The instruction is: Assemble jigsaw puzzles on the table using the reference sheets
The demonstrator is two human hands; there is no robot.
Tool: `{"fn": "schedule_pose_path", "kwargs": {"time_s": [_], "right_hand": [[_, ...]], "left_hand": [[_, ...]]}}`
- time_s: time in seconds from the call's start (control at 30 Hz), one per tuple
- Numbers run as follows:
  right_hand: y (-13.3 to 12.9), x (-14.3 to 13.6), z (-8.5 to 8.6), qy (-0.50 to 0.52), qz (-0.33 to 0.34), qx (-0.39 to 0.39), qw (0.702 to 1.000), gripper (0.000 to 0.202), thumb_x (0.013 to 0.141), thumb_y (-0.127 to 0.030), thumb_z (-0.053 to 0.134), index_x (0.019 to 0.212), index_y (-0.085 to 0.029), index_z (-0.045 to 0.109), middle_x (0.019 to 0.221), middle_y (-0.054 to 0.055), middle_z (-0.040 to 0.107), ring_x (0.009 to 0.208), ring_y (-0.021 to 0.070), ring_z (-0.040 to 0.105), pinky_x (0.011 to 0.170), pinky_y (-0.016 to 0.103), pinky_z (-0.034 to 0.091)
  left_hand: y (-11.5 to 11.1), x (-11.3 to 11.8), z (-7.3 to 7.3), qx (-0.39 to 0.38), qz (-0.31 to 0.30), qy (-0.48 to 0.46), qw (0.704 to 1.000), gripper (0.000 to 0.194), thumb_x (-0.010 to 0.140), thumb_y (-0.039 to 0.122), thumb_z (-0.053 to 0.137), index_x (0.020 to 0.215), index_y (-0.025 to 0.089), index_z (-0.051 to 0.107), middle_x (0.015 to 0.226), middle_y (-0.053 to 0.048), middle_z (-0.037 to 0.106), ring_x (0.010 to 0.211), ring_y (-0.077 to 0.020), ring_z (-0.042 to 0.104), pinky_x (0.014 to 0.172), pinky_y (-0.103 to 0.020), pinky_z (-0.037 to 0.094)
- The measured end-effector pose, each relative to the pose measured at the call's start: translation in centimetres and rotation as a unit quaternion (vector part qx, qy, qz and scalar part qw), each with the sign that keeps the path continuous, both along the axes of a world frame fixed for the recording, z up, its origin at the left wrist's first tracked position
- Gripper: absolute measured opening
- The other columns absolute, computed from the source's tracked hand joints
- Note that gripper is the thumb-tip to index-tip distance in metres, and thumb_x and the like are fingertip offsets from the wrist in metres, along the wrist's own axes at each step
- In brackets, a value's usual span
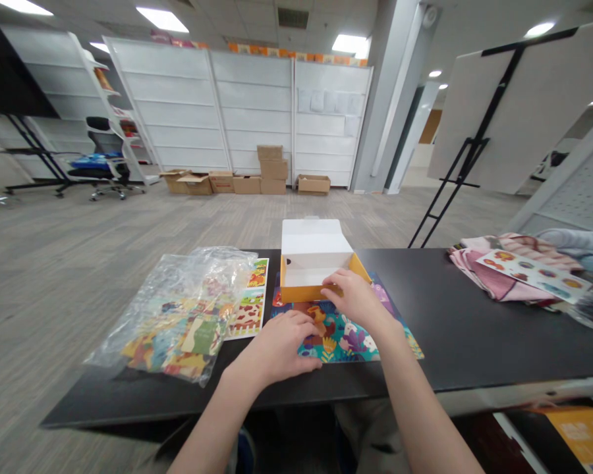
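- Currently, yellow box [301, 293] stands open on the black table [439, 329], right in front of the person; white inside, its lid [311, 236] flipped up at the far side.
- Box sits on the far part of a colorful illustrated sheet [350, 339], which lies flat and shows animals and plants.
- Right hand [353, 296]: pinching the box's front wall, thumb outside, fingers over the rim.
- Left hand [289, 342]: palm down, fingers loosely curved, thumb spread away from them, over the sheet's near-left part; can't tell how firmly it touches, no grasp seen.
- Left of the box: clear plastic bag [178, 303] with printed pieces [205, 334] inside, partly overlapping an animal picture sheet [250, 313].
- Table's right end: pink cloth [474, 273], sticker sheet [534, 273] lying on top.
- Background: white shelving [252, 99], cardboard boxes [247, 184] on the floor along it.
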State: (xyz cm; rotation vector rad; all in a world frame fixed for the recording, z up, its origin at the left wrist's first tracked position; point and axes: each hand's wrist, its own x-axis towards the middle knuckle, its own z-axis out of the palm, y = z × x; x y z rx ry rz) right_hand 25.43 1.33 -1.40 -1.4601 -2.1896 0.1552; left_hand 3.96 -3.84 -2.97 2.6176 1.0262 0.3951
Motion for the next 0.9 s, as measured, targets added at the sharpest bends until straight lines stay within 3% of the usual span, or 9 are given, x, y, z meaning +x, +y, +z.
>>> {"fn": "schedule_pose_path", "kwargs": {"time_s": [0.23, 0.43, 0.53, 0.67, 0.77, 0.9], "right_hand": [[-0.4, -0.2, 0.2, -0.002, 0.0, -0.004, 1.0, 0.01, 0.093, -0.022, 0.066, 0.098, -0.019, 0.074, 0.1, 0.007, 0.072, 0.09, 0.0198, 0.066, 0.083, 0.031, 0.05], [-1.5, -0.3, 0.8, 0.025, 0.005, 0.009, 1.0, 0.014, 0.092, -0.019, 0.066, 0.105, -0.018, 0.072, 0.108, 0.008, 0.07, 0.089, 0.0176, 0.067, 0.083, 0.029, 0.051], [-2.6, -0.1, 1.5, 0.054, 0.025, -0.005, 0.998, 0.008, 0.092, -0.02, 0.066, 0.094, -0.018, 0.073, 0.097, 0.005, 0.071, 0.082, 0.0159, 0.066, 0.078, 0.027, 0.05], [-4.1, 0.5, 1.9, 0.073, 0.055, -0.159, 0.983, 0.022, 0.092, -0.037, 0.066, 0.081, -0.019, 0.073, 0.079, 0.002, 0.074, 0.071, 0.0158, 0.067, 0.066, 0.025, 0.049], [-4.5, 0.7, 1.4, 0.082, 0.056, -0.308, 0.946, 0.039, 0.092, -0.054, 0.061, 0.082, -0.017, 0.07, 0.071, 0.003, 0.073, 0.063, 0.0171, 0.069, 0.059, 0.025, 0.051], [-3.9, 0.5, 0.4, 0.128, 0.054, -0.407, 0.903, 0.039, 0.091, -0.057, 0.062, 0.091, -0.018, 0.064, 0.065, 0.002, 0.07, 0.057, 0.0172, 0.068, 0.053, 0.025, 0.053]], "left_hand": [[-0.9, 0.4, -0.1, 0.026, 0.005, 0.001, 1.0, 0.027, 0.082, 0.031, 0.071, 0.106, 0.021, 0.072, 0.111, -0.007, 0.074, 0.114, -0.0263, 0.065, 0.107, -0.038, 0.048], [-1.2, 0.3, 0.2, 0.035, 0.005, -0.008, 0.999, 0.023, 0.093, 0.03, 0.058, 0.108, 0.02, 0.071, 0.111, -0.008, 0.074, 0.112, -0.0248, 0.066, 0.105, -0.037, 0.049], [-1.2, 0.2, 0.3, 0.037, 0.009, -0.013, 0.999, 0.024, 0.096, 0.03, 0.054, 0.11, 0.02, 0.071, 0.112, -0.008, 0.074, 0.112, -0.0246, 0.066, 0.104, -0.037, 0.05], [-0.9, 0.0, 0.2, 0.032, 0.016, -0.011, 0.999, 0.027, 0.102, 0.031, 0.046, 0.112, 0.021, 0.07, 0.114, -0.008, 0.074, 0.109, -0.0244, 0.068, 0.098, -0.037, 0.052], [-0.6, -0.3, 0.1, 0.027, 0.028, 0.0, 0.999, 0.033, 0.105, 0.036, 0.042, 0.114, 0.02, 0.069, 0.112, -0.01, 0.074, 0.106, -0.0251, 0.069, 0.094, -0.037, 0.053], [0.0, -0.6, -0.4, 0.021, 0.033, 0.006, 0.999, 0.034, 0.106, 0.039, 0.042, 0.114, 0.02, 0.069, 0.11, -0.009, 0.074, 0.104, -0.025, 0.069, 0.095, -0.037, 0.052]]}}
